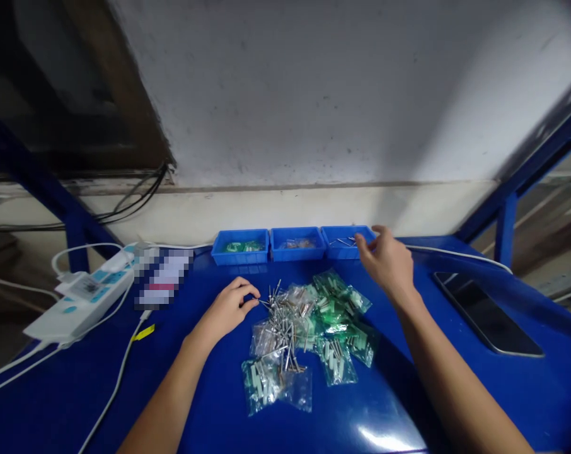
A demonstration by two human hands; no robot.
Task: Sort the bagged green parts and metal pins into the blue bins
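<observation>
Hands over a blue bench [219, 416], with loose metal pins [285, 331] heaped among small packets. Left hand [226, 309]: thumb and fingertips drawn nearly together at the left edge of the heap, beside a projecting pin; whether they grip it cannot be told. Right hand [390, 261]: thumb and forefinger parted at the right tray [343, 253], which bears a few slender pins [346, 241]; no held object is discernible. The middle tray [298, 255] and left tray [241, 258] adjoin in a row, the latter with green-tinted contents. Green-tinted packets [335, 366] and a clear packet [297, 391] lie around and beneath the pins.

Probable hazards: interlocked pins could drag neighbours along if one were pulled sharply; a pin released short of the rim could roll behind the trays; sharp tips might puncture thin film; slippery, overlapping packets could slide and scatter the heap.
</observation>
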